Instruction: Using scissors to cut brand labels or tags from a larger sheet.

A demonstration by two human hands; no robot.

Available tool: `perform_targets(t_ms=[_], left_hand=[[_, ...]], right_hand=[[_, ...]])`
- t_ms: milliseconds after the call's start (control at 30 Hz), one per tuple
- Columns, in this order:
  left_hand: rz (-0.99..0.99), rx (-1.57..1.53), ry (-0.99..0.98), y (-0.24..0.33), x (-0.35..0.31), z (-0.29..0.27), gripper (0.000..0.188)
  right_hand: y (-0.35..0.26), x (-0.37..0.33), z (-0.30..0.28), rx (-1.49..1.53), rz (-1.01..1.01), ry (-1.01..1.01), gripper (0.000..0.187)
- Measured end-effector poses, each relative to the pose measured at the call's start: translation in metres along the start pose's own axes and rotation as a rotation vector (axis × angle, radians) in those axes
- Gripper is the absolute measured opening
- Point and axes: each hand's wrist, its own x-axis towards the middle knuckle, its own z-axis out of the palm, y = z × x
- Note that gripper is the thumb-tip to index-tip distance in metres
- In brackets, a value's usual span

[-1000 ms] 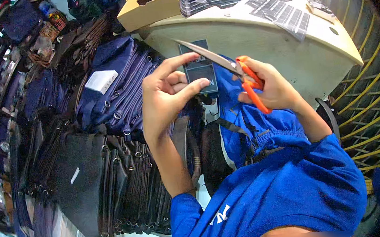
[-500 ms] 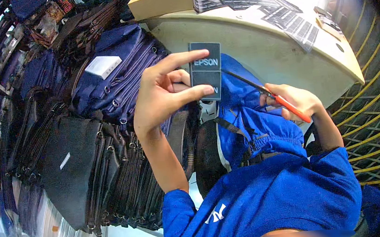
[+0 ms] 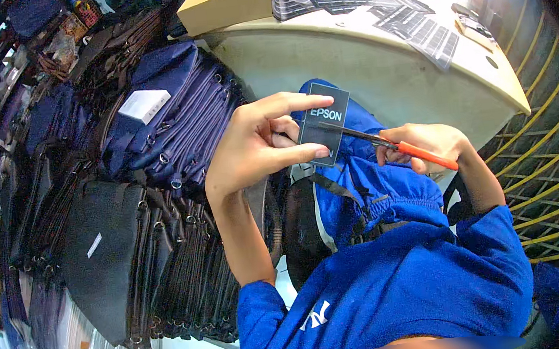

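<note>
Scissors point(image 3: 406, 149): since 0.5 s ago the blades have come across to the dark strip and now lie at the line between its 2 panels; earlier the tips were just beside its right edge.
Dark strip point(image 3: 327, 117): nearly upright before, now tilted with its top to the right; it is held up over blue cloth point(image 3: 390, 179).
Lettering: pale capitals show clearly on the upper panel; on the lower 1, beside the thumb, none can be read.
Left hand point(image 3: 262, 138): pinching the strip, index fingertip on the upper panel and thumb on the lower, same as before.
Right hand point(image 3: 435, 136): wrapped around the orange handles; how far the blades are parted cannot be told.
Shirt point(image 3: 389, 286): blue, with 1 white monogram.
White box point(image 3: 145, 105): on stacked navy bags point(image 3: 187, 116), print too small to read.
Counter point(image 3: 320, 49): carries an open cardboard box point(image 3: 227, 13) and sheets point(image 3: 419, 34) with dark rows, unreadable from here.
</note>
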Motion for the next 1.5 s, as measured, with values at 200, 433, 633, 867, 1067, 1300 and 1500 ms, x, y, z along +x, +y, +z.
perform_targets(t_ms=[200, 433, 633, 867, 1067, 1300, 1500], left_hand=[[-0.028, 0.009, -0.017, -0.001, 0.002, 0.001, 0.056], [-0.041, 0.017, -0.036, -0.003, 0.003, 0.001, 0.055], [-0.064, -0.009, -0.052, -0.004, 0.004, 0.000, 0.056], [-0.053, 0.022, -0.066, -0.002, 0.002, 0.000, 0.057], [-0.033, -0.005, -0.064, -0.009, 0.001, -0.001, 0.058], [-0.029, -0.010, -0.060, -0.003, 0.002, -0.002, 0.058], [-0.062, 0.009, -0.071, -0.003, 0.000, -0.005, 0.057]], right_hand=[[0.000, 0.000, -0.001, -0.021, 0.020, -0.005, 0.077], [0.001, 0.000, 0.000, -0.005, 0.019, -0.024, 0.076], [0.002, 0.002, -0.001, -0.005, -0.004, -0.020, 0.061], [-0.007, 0.001, 0.002, 0.006, 0.043, -0.001, 0.047], [-0.002, 0.003, 0.003, 0.018, 0.033, 0.018, 0.038], [0.006, 0.004, 0.006, 0.003, -0.031, 0.078, 0.044], [0.001, 0.006, 0.006, -0.015, 0.033, 0.078, 0.037]])
